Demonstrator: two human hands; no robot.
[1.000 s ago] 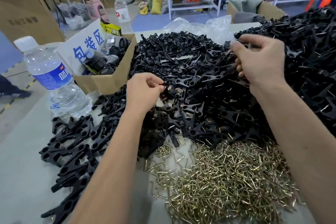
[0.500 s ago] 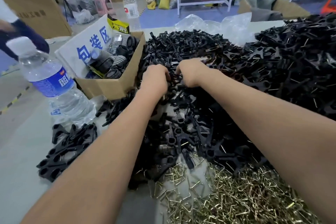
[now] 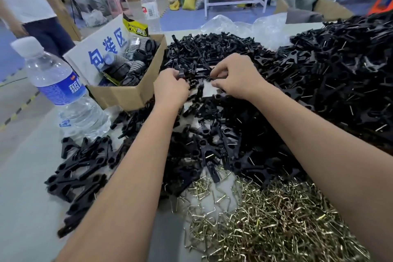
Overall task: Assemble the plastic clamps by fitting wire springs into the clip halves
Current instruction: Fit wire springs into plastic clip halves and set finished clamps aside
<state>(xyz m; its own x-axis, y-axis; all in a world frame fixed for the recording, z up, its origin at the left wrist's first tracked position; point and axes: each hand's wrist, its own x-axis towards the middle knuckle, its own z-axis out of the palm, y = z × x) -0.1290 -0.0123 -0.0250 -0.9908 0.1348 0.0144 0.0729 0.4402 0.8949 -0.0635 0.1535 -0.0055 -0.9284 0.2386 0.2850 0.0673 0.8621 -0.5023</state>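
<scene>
A big heap of black plastic clip halves point(image 3: 223, 134) covers the middle of the table. My left hand point(image 3: 170, 88) is closed around a black clip half point(image 3: 181, 74) at the heap's far side. My right hand point(image 3: 236, 78) pinches another black clip piece point(image 3: 210, 78) just to its right, the two hands nearly touching. A pile of brass-coloured wire springs point(image 3: 265, 219) lies in front, near my forearms. Assembled black clamps point(image 3: 340, 70) are heaped at the right. A row of clip halves point(image 3: 80, 168) lies at the left.
A cardboard box point(image 3: 127, 93) with black ribbed parts and a blue-lettered sign stands left of my hands. A water bottle point(image 3: 61, 91) stands at the left, another bottle point(image 3: 150, 9) behind the box. Crumpled clear plastic point(image 3: 244, 23) lies at the back. A person point(image 3: 32, 10) stands far left.
My right hand came in from the far right of the heap to meet my left hand. Both hands now grip clip pieces together. The person at the left walked further into view.
</scene>
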